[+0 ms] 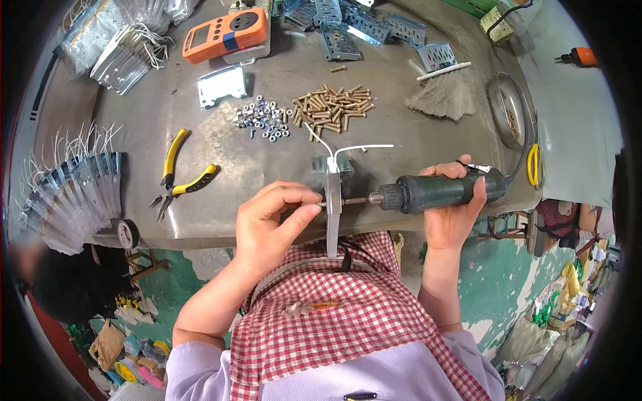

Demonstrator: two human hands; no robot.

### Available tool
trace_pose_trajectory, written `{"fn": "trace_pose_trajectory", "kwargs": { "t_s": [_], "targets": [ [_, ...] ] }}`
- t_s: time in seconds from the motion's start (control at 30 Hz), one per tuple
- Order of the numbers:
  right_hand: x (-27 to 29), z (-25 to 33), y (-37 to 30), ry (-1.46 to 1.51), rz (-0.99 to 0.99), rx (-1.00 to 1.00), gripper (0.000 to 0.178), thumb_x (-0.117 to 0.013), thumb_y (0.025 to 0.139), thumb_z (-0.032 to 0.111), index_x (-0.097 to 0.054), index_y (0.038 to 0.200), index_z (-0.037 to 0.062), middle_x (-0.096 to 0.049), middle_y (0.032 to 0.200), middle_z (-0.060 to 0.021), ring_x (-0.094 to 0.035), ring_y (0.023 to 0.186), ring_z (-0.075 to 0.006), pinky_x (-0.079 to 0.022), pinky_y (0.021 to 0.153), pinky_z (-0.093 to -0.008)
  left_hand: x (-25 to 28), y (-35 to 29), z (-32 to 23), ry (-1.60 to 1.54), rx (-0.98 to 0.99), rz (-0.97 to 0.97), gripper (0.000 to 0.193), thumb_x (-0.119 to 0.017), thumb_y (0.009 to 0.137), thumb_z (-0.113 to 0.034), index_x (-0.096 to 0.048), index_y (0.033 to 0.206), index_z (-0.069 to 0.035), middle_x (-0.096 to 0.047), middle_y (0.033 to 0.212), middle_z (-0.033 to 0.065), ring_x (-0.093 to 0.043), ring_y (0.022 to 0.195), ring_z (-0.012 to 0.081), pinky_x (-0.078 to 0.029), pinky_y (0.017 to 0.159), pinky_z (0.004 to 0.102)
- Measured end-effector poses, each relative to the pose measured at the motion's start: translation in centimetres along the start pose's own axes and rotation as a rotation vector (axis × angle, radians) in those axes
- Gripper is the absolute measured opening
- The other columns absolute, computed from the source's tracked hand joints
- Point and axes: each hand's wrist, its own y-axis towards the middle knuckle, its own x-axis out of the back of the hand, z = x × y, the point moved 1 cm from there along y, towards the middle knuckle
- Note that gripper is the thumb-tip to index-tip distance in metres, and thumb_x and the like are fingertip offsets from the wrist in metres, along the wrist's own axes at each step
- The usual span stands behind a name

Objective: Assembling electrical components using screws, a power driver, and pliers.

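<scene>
Above a green-painted floor [495, 281], the left hand [274, 224] is pinching a metal bracket [332, 194] at the grey table [267, 154] edge while the right hand [449, 207] is gripping a green electric screwdriver [441, 190] against it, with yellow pliers [179, 175], nuts [262, 119] and brass screws [333, 105] lying beyond.

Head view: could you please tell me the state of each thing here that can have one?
Left hand: pinching the metal bracket at the driver's tip.
Right hand: closed around the green power screwdriver, held level.
Yellow-handled pliers: lying on the table, untouched.
Brass screws: loose pile.
Nuts: loose pile.
</scene>
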Motion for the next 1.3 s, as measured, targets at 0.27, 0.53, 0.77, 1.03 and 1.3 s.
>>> {"fn": "trace_pose_trajectory", "kwargs": {
  "t_s": [0.27,0.53,0.77,1.03,1.3],
  "targets": [
    [-0.1,0.0,0.0,-0.024,-0.002,0.01,0.037,-0.059,0.081,0.025,-0.045,0.112,0.0093,-0.048,0.086,-0.0005,-0.049,0.088,-0.0161,-0.033,0.093,-0.0422,-0.5,-0.4,0.7,-0.115,0.046,-0.018,0.013,-0.062,0.077,0.002,-0.061,0.09,0.002,-0.058,0.091,0.0078,-0.056,0.085,0.0134,-0.046,0.074,0.0246],
    [-0.2,0.1,0.1,-0.043,0.004,0.022,0.038,-0.059,0.081,0.024,-0.045,0.113,0.0088,-0.049,0.086,-0.001,-0.049,0.087,-0.0157,-0.033,0.093,-0.0418,-0.7,-0.1,0.0,-0.196,0.092,0.024,0.017,-0.059,0.079,0.003,-0.057,0.096,0.002,-0.056,0.091,0.0053,-0.056,0.087,0.012,-0.047,0.077,0.0244],
    [-0.5,-0.1,0.0,-0.059,-0.01,0.023,0.038,-0.06,0.081,0.024,-0.045,0.113,0.0089,-0.049,0.086,-0.001,-0.049,0.087,-0.0156,-0.033,0.093,-0.0418,-0.2,-0.5,0.7,-0.253,0.167,0.009,0.018,-0.059,0.078,0.005,-0.055,0.096,0.003,-0.057,0.095,0.0063,-0.057,0.088,0.0128,-0.048,0.08,0.0254],
    [-0.6,-0.2,0.1,-0.051,0.001,0.018,0.039,-0.06,0.08,0.024,-0.045,0.112,0.0088,-0.049,0.086,-0.001,-0.05,0.087,-0.0158,-0.033,0.093,-0.0421,0.0,-0.2,0.0,-0.099,0.071,0.002,0.016,-0.062,0.077,0.004,-0.057,0.092,0.002,-0.059,0.093,0.0084,-0.058,0.088,0.0139,-0.049,0.078,0.0257],
    [-0.5,0.0,-0.1,-0.031,-0.004,0.018,0.035,-0.06,0.08,0.023,-0.046,0.109,0.0092,-0.049,0.086,-0.0008,-0.05,0.087,-0.0154,-0.033,0.093,-0.0418,0.0,-0.1,-0.3,0.12,-0.023,-0.001,0.013,-0.066,0.072,0.002,-0.064,0.085,0.002,-0.062,0.085,0.0087,-0.059,0.08,0.0147,-0.048,0.068,0.0253]
  ]
}}
